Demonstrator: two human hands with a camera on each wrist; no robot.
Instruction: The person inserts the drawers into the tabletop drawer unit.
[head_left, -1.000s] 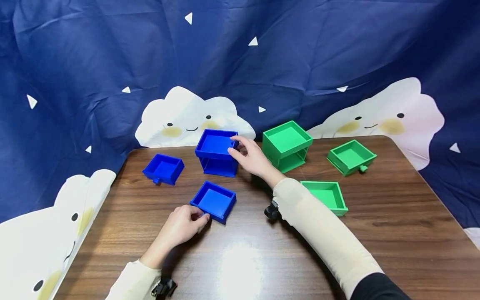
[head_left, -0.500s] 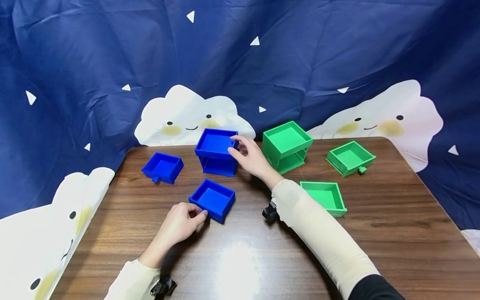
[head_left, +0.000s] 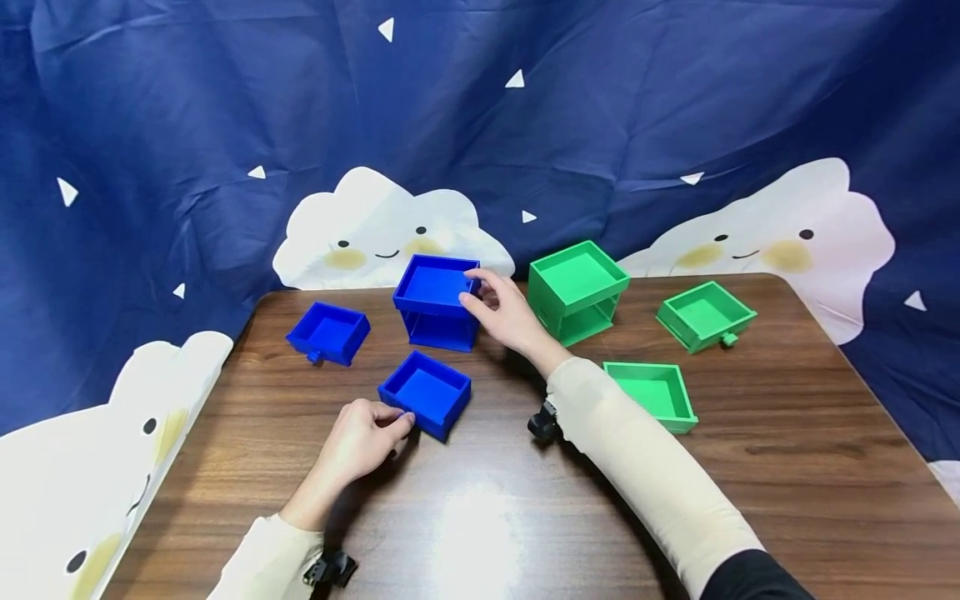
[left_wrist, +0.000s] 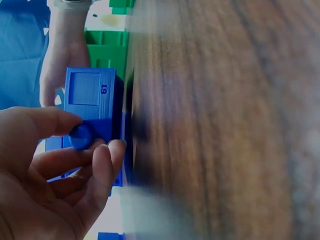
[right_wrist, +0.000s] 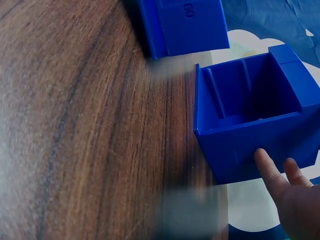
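Observation:
My left hand (head_left: 363, 442) pinches the round knob (left_wrist: 81, 136) of a blue drawer (head_left: 426, 392). In the left wrist view the drawer's front faces me, and fingers and thumb meet around the knob. Whether the drawer touches the table is hard to tell. Behind it stands a blue cabinet (head_left: 438, 287), with a shallow tray top and an open front bay. My right hand (head_left: 510, 317) rests against the cabinet's right side. Its fingers (right_wrist: 270, 172) lie extended on that wall in the right wrist view.
A second blue drawer (head_left: 328, 333) lies left of the cabinet. To the right stand a green cabinet (head_left: 577, 279) and a green drawer (head_left: 707, 315). Another green drawer (head_left: 652, 393) is partly covered by the right sleeve. A patterned curtain hangs behind the wooden table (head_left: 570, 517).
The blue drawer in my left hand has shifted slightly away from me, toward the blue cabinet. My right hand has stayed at the cabinet's side.

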